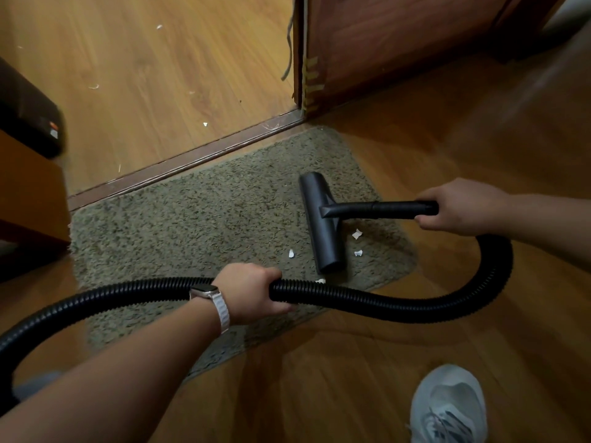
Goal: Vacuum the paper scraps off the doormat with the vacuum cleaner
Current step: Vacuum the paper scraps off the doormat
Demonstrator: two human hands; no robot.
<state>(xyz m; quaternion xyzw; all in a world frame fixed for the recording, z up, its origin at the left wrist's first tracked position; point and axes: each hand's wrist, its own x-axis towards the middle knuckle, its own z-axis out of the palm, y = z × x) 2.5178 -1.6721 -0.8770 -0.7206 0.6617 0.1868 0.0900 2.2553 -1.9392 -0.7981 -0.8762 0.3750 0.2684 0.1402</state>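
Grey shoe (449,407): one, nearest thing in view, bottom right, on the wood floor (367,378).
Left hand (252,290): fingers wrapped fully round the black ribbed hose (367,302), fist closed, over the near edge of the doormat (198,219). Pale-strapped watch (209,298) on that wrist.
Hose: one, comes in from lower left, passes through the left hand, loops right and up to the right hand.
Right hand (460,207): closed round the rear end of the rigid black tube (380,209), right of the mat, over bare floor.
Floor nozzle (321,222): one, black bar, flat on the right part of the mat, left of the right hand and beyond the left hand.
Paper scraps on mat: four counted. Two just right of the nozzle (357,234) (358,252), one just left of its near end (291,253), one touching the hose by the left hand (320,281).
Mat: grey-green shag, one, long far edge against the threshold strip (192,155).
Beyond threshold: lighter wood floor, several small white bits scattered, e.g. (205,124).
Far right: reddish-brown wooden door (399,39), standing open at the frame.
Far left: dark blurred object (28,116), cannot tell what it is.
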